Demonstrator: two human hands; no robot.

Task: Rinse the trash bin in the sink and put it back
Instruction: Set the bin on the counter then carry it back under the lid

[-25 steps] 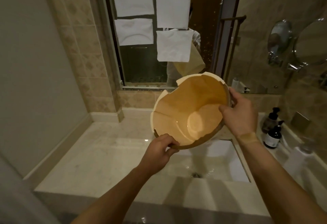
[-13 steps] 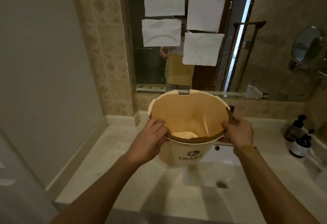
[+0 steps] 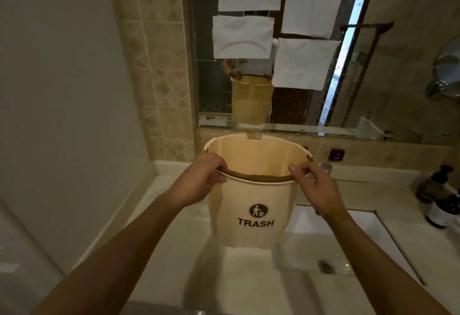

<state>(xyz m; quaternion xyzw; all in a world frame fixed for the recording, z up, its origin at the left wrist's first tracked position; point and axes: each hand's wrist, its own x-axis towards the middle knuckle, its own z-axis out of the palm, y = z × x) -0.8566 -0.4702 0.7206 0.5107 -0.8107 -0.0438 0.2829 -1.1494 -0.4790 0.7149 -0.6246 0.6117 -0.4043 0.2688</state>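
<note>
Our left hand (image 3: 199,180) and right hand (image 3: 315,187) gripping the trash bin (image 3: 251,215) rim, bin upright, mouth up, above counter (image 3: 174,240), sink (image 3: 348,237) beside, soap bottles (image 3: 440,205) right

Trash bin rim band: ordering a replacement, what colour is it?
Dark brown, on the cream trash bin; head view.

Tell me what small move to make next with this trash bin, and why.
Probably carry the trash bin away from the sink toward its spot. It is upright, gripped at the rim by the left hand and right hand, with no water running, so the rinse looks done.
</note>
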